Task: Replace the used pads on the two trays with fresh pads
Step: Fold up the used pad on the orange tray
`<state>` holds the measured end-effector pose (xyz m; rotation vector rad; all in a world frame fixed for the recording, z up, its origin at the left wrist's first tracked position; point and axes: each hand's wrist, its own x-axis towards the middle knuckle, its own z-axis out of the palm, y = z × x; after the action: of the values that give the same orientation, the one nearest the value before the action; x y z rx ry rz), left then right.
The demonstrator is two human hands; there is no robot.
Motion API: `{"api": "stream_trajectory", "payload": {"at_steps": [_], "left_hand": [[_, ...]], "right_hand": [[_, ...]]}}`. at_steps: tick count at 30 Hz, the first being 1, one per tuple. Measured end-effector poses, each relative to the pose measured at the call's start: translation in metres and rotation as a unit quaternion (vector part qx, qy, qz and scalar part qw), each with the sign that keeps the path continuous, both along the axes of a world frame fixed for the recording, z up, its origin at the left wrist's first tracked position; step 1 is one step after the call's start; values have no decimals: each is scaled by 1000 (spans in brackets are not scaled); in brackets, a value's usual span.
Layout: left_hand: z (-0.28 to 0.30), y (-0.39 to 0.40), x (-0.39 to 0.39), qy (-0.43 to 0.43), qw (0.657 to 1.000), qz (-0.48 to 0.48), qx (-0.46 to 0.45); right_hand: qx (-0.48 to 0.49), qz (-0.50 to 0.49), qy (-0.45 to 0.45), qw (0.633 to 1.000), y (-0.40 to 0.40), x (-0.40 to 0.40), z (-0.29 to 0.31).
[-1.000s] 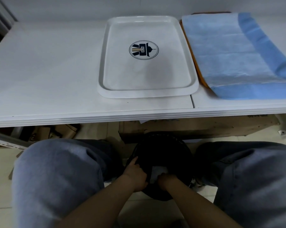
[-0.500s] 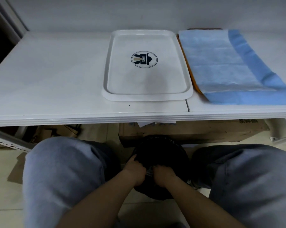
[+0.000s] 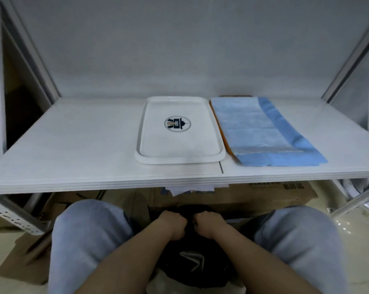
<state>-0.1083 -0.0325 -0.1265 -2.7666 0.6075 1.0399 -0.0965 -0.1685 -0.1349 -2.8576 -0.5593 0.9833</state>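
I'm seeing a smooth, slightly glossy white plastic tray (image 3: 179, 149) at twelve o'clock, a printed emblem on its floor. At one o'clock, a soft matt blue pad (image 3: 262, 132), papery and creased. The white shelf (image 3: 73, 145) looks smooth and matt. Down at six, black cloth bag (image 3: 192, 264); brown cardboard box (image 3: 253, 193) behind, dull and rough.

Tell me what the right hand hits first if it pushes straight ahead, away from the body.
Probably the cardboard box under the table. The right hand grips the black bag just before it, though depth is unclear.
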Motion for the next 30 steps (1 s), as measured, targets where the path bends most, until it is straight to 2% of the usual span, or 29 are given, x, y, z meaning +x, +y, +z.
{"api": "stream_trajectory", "payload": {"at_steps": [5,10,16,30], "left_hand": [[41,-4,5,-25,1000,2,3],[85,-10,12,-100,995,7,-20],[136,-19,23,-169,986,0,3],[193,-48,86,-206,978,-23,7]], "right_hand": [[12,-20,-53,998,-5,6,41],[-1,-32,-102,994,-8,13,85],[-15,-30,-163,986,-24,21,127],[-18,-49,-240,969,-65,84,182]]}}
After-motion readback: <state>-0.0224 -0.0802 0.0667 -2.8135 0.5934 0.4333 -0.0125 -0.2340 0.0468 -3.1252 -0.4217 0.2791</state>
